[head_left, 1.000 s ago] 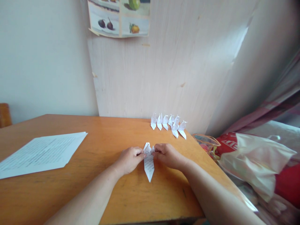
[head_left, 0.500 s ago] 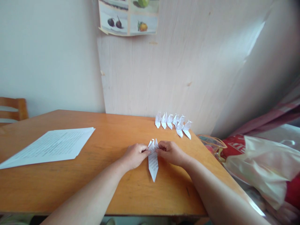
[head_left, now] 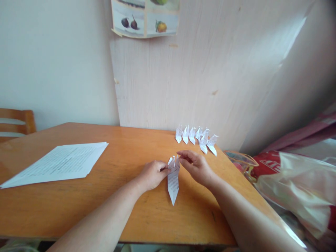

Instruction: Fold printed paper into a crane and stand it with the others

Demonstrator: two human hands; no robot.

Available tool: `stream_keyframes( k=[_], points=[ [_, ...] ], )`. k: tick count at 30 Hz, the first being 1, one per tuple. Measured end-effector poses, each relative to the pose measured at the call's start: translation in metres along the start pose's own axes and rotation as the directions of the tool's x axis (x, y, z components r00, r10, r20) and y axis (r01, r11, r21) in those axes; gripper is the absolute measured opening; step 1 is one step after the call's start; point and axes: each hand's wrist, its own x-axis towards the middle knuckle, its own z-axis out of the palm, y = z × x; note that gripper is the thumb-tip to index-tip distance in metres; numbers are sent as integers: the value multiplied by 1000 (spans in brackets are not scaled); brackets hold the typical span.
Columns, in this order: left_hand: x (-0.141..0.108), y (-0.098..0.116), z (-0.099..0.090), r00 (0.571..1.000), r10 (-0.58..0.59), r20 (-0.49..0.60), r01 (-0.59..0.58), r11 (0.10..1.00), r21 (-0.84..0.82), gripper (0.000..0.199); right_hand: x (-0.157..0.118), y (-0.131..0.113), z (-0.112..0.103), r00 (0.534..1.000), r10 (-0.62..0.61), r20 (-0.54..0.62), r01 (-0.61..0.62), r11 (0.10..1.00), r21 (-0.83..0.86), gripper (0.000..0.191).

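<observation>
A folded paper crane printed with text points its long lower tip toward me over the wooden table. My left hand pinches its upper left side between thumb and fingers. At the crane's upper right point is my right hand, thumb and forefinger apart around or just beside that narrow tip; whether they touch it I cannot tell. Several finished-looking paper cranes stand grouped at the far right of the table, their wings upright.
A stack of printed sheets lies on the left of the wooden table. Plastic bags crowd past the right edge. Behind rises a pale board with a fruit picture; a chair is far left.
My right hand has let go of the crane's right side and moved up and outward, its fingers spreading near the top point. My left hand keeps its hold. The view has shifted slightly.
</observation>
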Motion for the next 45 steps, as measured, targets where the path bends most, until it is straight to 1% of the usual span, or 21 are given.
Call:
stream_keyframes(
  k=[2,6,9,11,14,16,19,23,29,32,36,38,41,45],
  points=[
    [-1,2,-1,1000,-11,0,11,1000,4,31,0,-3,-1,1000,11,28,-12,1000,10,25],
    [-1,5,-3,1000,-13,3,13,1000,-25,27,-1,-11,-1,989,37,142,-34,999,-23,18],
    [-2,7,-4,999,-28,15,29,996,-84,24,-2,-14,0,986,49,159,-44,999,-32,18],
    [-3,9,-4,999,-32,15,34,986,-161,21,-3,-15,2,988,45,150,-40,999,-33,18],
    [-4,15,-2,1000,-10,14,14,933,-358,23,-4,-16,4,989,27,144,-26,1000,-13,18],
    [-5,19,0,999,9,31,7,878,-478,26,-5,-17,6,989,25,149,-31,999,34,17],
    [-6,25,1,999,0,54,31,823,-567,28,-6,-18,8,986,27,164,-48,991,128,15],
    [-8,30,-1,997,-55,56,78,787,-611,31,-7,-19,10,987,21,162,-50,984,173,15],
    [-10,32,-3,986,-144,80,163,770,-617,37,-7,-17,10,987,43,154,-69,983,168,15],
    [-10,32,-2,985,-151,83,170,757,-630,37,-7,-16,12,988,41,148,-63,987,147,15],
    [-10,34,-1,987,-152,54,150,739,-657,35,-8,-18,15,992,31,119,-37,998,48,14],
    [-10,35,-1,984,-168,53,161,736,-658,34,-8,-20,15,995,17,102,-17,1000,6,13],
    [-11,37,-1,978,-198,63,189,727,-661,36,-9,-22,15,995,-2,97,3,1000,-6,14],
    [-10,35,0,982,-163,95,182,688,-702,38,-8,-21,16,995,17,94,-18,1000,8,15]
  ],
)
